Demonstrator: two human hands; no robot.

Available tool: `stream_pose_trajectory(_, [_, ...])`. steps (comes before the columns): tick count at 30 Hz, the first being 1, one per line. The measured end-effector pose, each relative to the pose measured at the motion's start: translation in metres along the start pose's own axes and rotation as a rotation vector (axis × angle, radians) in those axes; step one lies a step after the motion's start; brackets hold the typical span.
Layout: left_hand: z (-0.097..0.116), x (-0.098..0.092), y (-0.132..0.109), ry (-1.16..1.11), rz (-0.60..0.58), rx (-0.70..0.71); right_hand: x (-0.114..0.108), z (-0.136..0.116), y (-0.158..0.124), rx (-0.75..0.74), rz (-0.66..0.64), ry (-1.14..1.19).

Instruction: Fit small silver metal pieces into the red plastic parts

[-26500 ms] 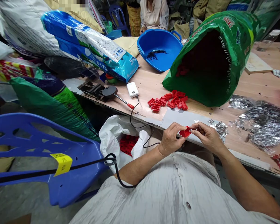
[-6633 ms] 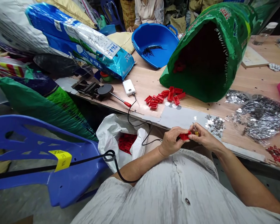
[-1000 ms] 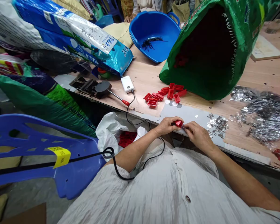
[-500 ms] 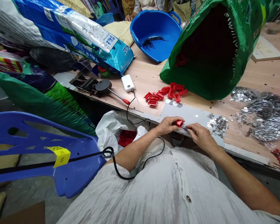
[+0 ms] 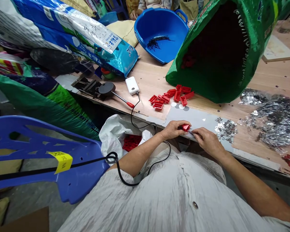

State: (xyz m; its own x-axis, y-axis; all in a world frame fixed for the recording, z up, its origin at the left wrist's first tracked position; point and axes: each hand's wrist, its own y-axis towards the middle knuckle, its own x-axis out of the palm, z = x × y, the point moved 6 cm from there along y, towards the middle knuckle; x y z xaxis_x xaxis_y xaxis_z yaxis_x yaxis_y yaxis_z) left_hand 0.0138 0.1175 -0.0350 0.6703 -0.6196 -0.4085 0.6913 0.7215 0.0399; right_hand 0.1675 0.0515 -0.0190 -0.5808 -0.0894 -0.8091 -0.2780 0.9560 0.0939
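Note:
At the table's front edge, my left hand (image 5: 173, 129) is closed around a small red plastic case (image 5: 186, 127). Close on its right, my right hand (image 5: 207, 140) pinches a thin metal tool (image 5: 190, 131), whose tip meets the case; its exact kind is hard to make out. Several more red plastic cases (image 5: 177, 95) lie loose on the table beyond my hands. Small silvery metal pieces (image 5: 226, 129) are spread on a grey sheet (image 5: 195, 116) to the right of my right hand.
A green sack (image 5: 207, 87) gapes open on the table, beside a blue basin (image 5: 164, 53) with black strips. Clear bags of metal parts (image 5: 277, 122) lie right. A white power bank (image 5: 132, 85) trails a black cable. A blue chair (image 5: 82, 180) stands left; a co-worker's hand shows behind.
Both hands keep nearly the same place and grip, the metal tool still at the red case. The view has shifted very slightly.

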Motion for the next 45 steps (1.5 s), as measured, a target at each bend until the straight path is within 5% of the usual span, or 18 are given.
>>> stream_pose_trajectory(23, [-0.001,0.001,0.001,-0.031,0.011,-0.025,0.007,-0.008,0.008,0.152,-0.016,-0.100])
stream_pose_trajectory(32, [-0.003,0.003,-0.002,-0.058,0.056,-0.025,-0.006,-0.004,0.002,0.063,-0.020,0.102])
stream_pose_trajectory(39, [0.007,0.002,-0.010,-0.606,0.285,-0.095,-0.027,-0.002,-0.012,0.079,0.047,0.224])
stream_pose_trajectory(45, [0.026,0.024,-0.027,-1.265,0.273,-0.277,-0.028,-0.027,-0.011,0.043,-0.040,0.258])
